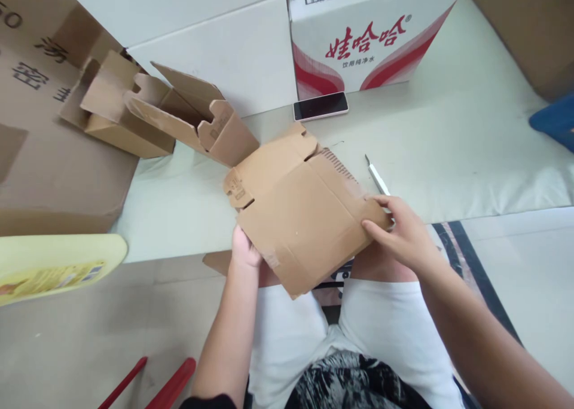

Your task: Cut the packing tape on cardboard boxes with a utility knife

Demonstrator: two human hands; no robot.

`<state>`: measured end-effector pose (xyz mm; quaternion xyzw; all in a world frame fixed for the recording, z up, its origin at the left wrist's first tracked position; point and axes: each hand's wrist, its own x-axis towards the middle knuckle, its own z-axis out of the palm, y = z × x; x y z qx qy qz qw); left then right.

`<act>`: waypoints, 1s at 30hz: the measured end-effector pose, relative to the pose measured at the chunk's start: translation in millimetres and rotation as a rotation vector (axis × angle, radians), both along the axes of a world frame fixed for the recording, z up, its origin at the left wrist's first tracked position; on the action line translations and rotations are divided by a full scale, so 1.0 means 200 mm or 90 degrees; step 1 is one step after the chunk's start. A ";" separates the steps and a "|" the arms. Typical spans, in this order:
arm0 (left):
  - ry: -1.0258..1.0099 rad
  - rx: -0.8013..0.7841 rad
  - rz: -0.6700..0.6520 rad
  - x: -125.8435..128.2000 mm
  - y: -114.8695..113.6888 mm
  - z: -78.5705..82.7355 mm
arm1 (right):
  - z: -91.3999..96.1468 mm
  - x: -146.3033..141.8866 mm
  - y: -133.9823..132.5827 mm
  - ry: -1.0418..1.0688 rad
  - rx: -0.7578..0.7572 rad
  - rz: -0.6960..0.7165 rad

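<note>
Mostly flat brown carton (296,211): slotted flaps, printed tab (238,189), striped edge (339,164).

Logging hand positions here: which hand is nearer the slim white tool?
Right. The right hand is close beside the slim white tool; the left hand is farther, across the cardboard.

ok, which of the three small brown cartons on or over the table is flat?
The rightmost carton, in the left hand with the right hand at its edge; the middle carton and leftmost carton are folded into boxes.
</note>
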<state>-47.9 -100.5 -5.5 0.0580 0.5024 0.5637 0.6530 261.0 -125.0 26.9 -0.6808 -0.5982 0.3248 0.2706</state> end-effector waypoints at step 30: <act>-0.002 0.052 -0.008 -0.10 0.09 -0.14 | -0.06 0.00 0.13 0.086 0.023 0.003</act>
